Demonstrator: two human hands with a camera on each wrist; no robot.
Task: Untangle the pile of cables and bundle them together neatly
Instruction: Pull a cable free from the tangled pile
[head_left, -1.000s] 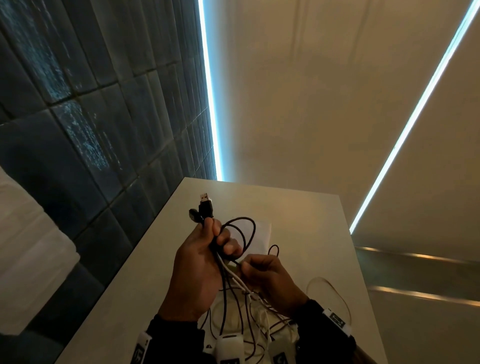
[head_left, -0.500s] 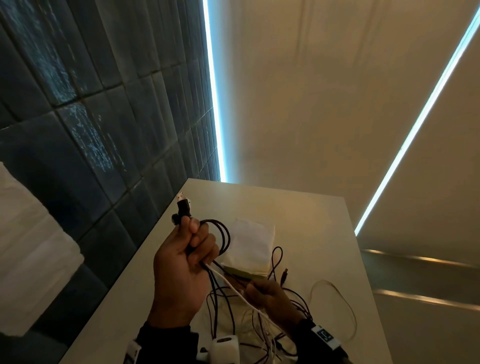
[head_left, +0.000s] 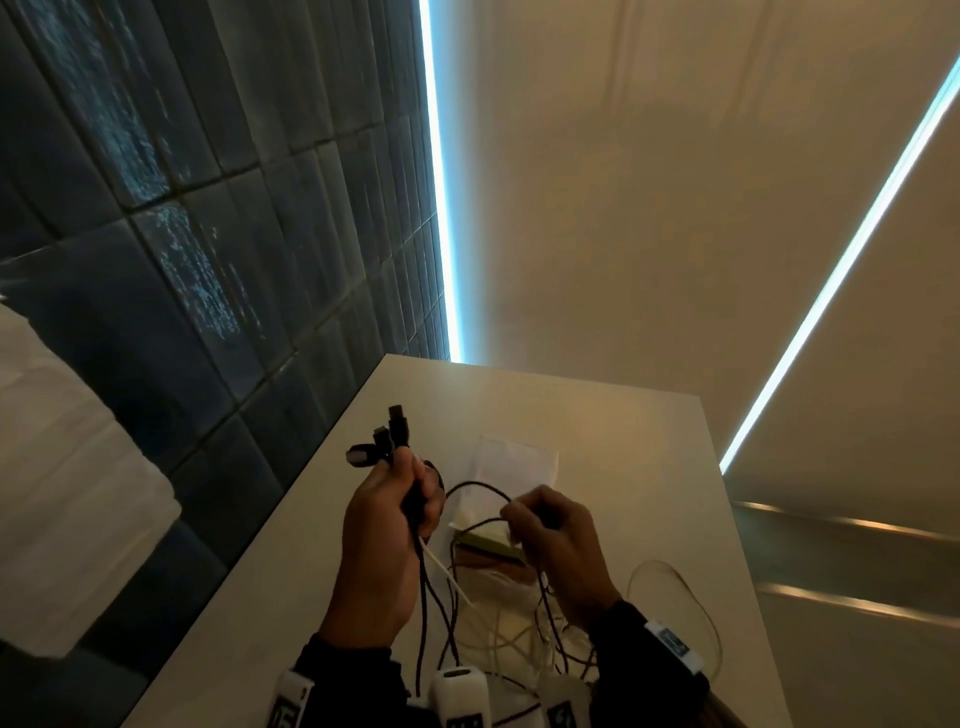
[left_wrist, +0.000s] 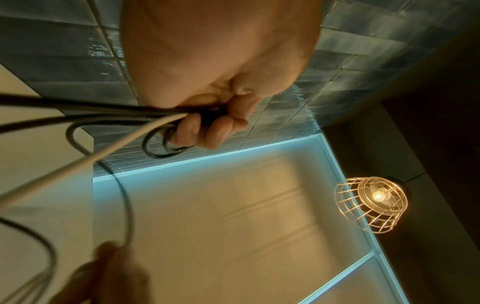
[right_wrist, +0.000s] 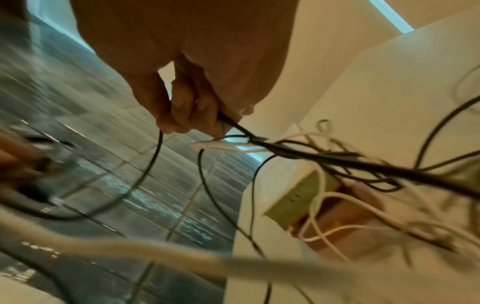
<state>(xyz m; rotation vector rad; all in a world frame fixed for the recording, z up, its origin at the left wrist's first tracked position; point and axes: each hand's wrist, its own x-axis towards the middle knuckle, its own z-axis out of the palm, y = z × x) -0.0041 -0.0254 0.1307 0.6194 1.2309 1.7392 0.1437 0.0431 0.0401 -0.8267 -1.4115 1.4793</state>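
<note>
My left hand (head_left: 400, 512) is raised over the white table (head_left: 639, 467) and grips a bunch of black cables and one white cable (head_left: 444, 571). Black plug ends (head_left: 387, 436) stick up above its fist. The left wrist view has the fingers (left_wrist: 207, 129) curled round looped black cables (left_wrist: 166, 148). My right hand (head_left: 550, 530) pinches a thin black cable (head_left: 475, 488) that arcs across to the left hand. In the right wrist view its fingers (right_wrist: 187, 115) hold that black cable (right_wrist: 153, 162). A tangle of black and white cables (head_left: 519, 639) hangs and lies below both hands.
A white paper sheet (head_left: 514, 467) and a flat green and brown packet (head_left: 488, 545) lie on the table under the cables. A thin loose loop (head_left: 691, 608) lies at the right. A dark tiled wall (head_left: 208, 260) runs along the table's left edge. A wire-cage lamp (left_wrist: 371, 205) glows overhead.
My right hand rose from the pile to the level of the left hand, drawing a thin black cable up into an arc. The left hand stays raised with the gathered plug ends.
</note>
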